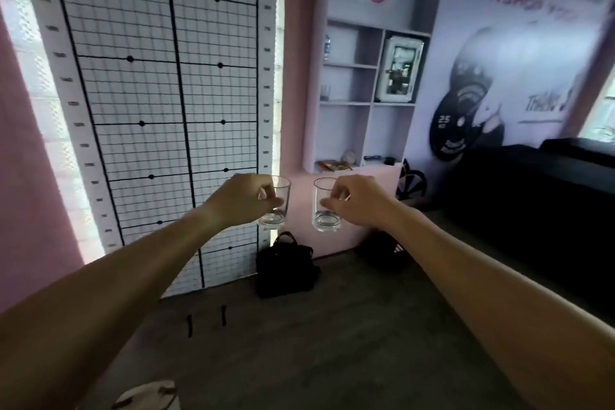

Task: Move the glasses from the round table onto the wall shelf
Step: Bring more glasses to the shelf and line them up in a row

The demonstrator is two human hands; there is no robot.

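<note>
My left hand (pixel 243 200) grips a clear tumbler (pixel 278 210) by its upper side, held upright in mid-air. My right hand (pixel 357 201) grips a second clear tumbler (pixel 324 216) the same way, a short gap to the right of the first. Both glasses hang in front of me, below the white wall shelf (pixel 369 103), which stands ahead and above against the pink wall. One small glass (pixel 326 91) stands on a middle-left shelf compartment. The round table is not in view.
A tall grid board (pixel 159 76) leans at the left. A black bag (pixel 284 270) sits on the floor below the glasses, another dark bag (pixel 382 250) to its right. A dark couch (pixel 532 203) fills the right. The shelf also holds a framed item (pixel 399 70) and small objects on its bottom ledge.
</note>
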